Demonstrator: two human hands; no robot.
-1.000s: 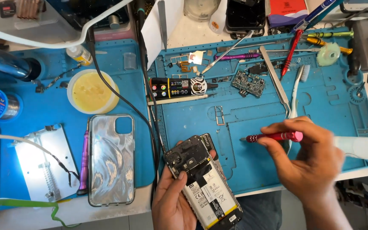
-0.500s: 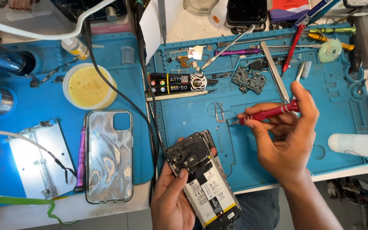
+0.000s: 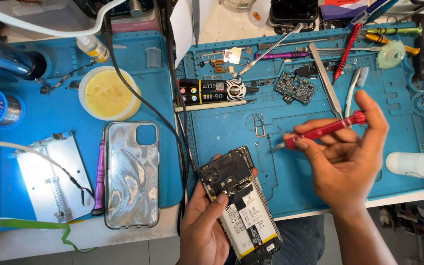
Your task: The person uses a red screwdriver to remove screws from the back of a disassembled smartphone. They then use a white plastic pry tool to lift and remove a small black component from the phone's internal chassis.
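My left hand (image 3: 207, 221) grip clamps the opened phone (image 3: 240, 206), back already off; my right hand (image 3: 342, 157) pinches the red screwdriver (image 3: 322, 130) above it; board screws seemingly remain.

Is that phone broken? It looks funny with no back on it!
The phone in the left hand has its back cover off, so the battery and black inner frame show. It looks opened, not smashed. The right hand holds a red screwdriver, and a loose circuit board lies on the blue mat.
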